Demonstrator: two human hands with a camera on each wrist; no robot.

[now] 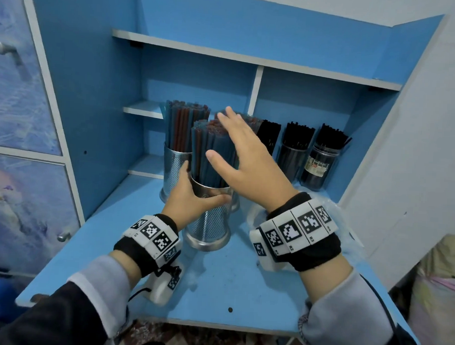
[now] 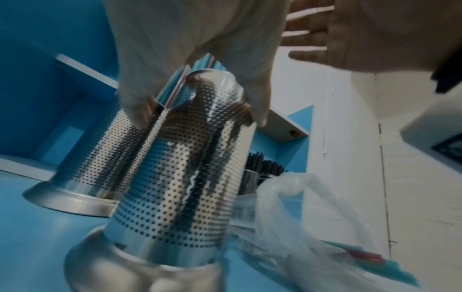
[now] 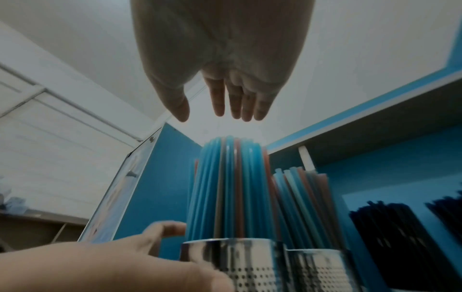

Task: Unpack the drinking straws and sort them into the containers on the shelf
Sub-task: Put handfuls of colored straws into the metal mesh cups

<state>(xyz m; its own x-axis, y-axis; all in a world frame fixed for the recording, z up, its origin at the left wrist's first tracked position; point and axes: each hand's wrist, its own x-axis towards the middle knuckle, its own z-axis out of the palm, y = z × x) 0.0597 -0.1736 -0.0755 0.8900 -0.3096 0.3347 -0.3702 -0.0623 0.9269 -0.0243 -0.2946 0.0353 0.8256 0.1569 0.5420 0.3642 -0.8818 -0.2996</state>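
Note:
A perforated steel holder point(image 1: 211, 226) stands on the blue desk, packed with blue and red straws point(image 1: 211, 150). My left hand point(image 1: 191, 197) grips this holder just below its rim, fingers behind and thumb in front. In the left wrist view the holder point(image 2: 187, 168) tilts, with the left fingers point(image 2: 137, 110) round its top. My right hand point(image 1: 240, 152) is spread flat, fingers straight, at the top right of the straws. In the right wrist view its fingers point(image 3: 232, 98) hover a little above the straw tips point(image 3: 230, 150), holding nothing.
A second steel holder point(image 1: 173, 167) of blue and red straws stands behind on the left. Three containers of black straws point(image 1: 295, 149) line the back right. A crumpled clear plastic bag point(image 2: 300, 207) lies on the desk to the right. A low shelf point(image 1: 143, 108) overhangs the back.

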